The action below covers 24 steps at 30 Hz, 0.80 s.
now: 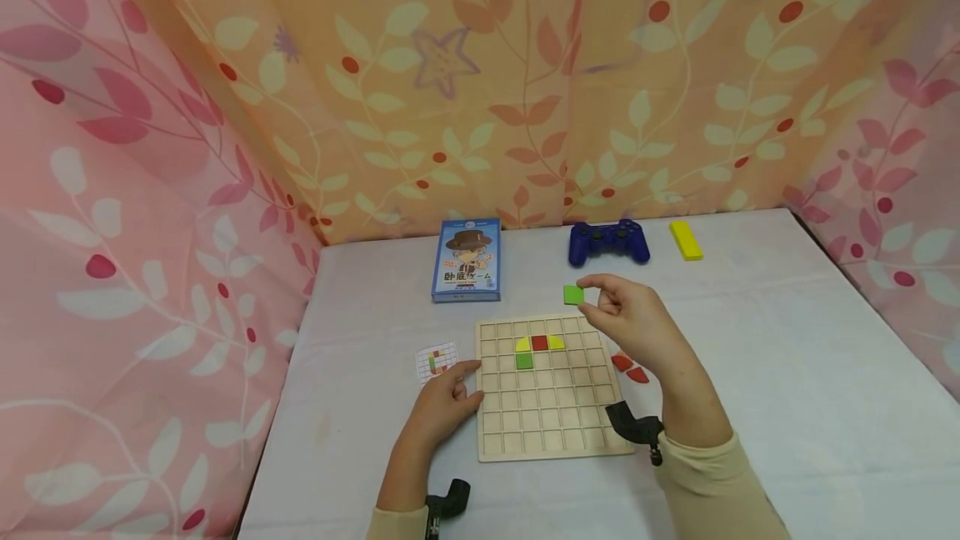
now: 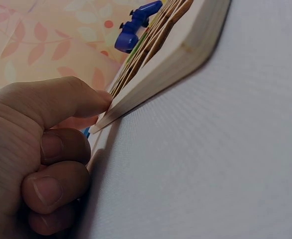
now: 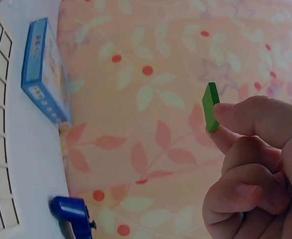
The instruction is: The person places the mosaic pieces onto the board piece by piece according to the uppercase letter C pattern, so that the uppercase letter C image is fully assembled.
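Held up over the far edge of the wooden grid board (image 1: 540, 407), a green square tile (image 1: 573, 295) is pinched between the thumb and index finger of my right hand (image 1: 630, 319). In the right wrist view the same tile (image 3: 210, 107) shows nearly edge-on, the other fingers curled. My left hand (image 1: 442, 407) touches the board's left edge, thumb and index finger spread apart. On the board, a red square (image 1: 539, 343) sits between two yellow curved pieces (image 1: 522, 345), and a green square (image 1: 524, 361) lies below the left one.
A small pattern card (image 1: 437, 361) lies left of the board, partly behind my left hand. Two red pieces (image 1: 637, 375) lie at its right. Farther back are a blue game box (image 1: 467, 261), a blue game controller (image 1: 608, 242) and a yellow block (image 1: 686, 240), before the patterned curtain.
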Each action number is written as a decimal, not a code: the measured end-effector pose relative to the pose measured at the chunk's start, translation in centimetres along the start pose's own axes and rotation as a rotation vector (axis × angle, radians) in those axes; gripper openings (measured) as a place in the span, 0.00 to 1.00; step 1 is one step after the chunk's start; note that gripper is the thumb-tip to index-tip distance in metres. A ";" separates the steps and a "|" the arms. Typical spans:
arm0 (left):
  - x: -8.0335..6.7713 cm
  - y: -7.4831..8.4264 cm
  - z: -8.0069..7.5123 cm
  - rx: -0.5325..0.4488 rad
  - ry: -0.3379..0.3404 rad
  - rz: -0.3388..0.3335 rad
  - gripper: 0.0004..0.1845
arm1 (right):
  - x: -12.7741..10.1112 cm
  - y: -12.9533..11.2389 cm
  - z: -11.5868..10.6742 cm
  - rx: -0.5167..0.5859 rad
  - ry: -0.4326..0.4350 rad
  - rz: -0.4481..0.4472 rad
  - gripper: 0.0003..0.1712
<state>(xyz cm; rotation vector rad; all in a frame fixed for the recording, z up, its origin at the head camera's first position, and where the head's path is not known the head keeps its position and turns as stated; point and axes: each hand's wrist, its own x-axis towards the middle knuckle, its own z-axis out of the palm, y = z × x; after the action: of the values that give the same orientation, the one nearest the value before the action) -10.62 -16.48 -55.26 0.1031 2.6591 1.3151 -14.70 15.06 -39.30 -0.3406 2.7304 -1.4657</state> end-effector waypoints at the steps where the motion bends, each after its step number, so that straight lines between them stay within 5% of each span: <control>1: 0.0 0.0 0.0 0.000 0.000 -0.001 0.26 | 0.1 -0.2 0.2 0.013 -0.011 -0.006 0.19; 24: 0.0 0.1 -0.3 0.002 -0.011 0.020 0.26 | -0.3 -0.1 6.0 0.067 -0.167 -0.053 0.16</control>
<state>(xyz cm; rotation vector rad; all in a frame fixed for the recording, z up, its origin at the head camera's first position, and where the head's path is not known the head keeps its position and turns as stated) -10.68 -16.65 -54.95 0.1375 2.6571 1.3146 -13.63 10.09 -42.60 -0.5123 2.5549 -1.4648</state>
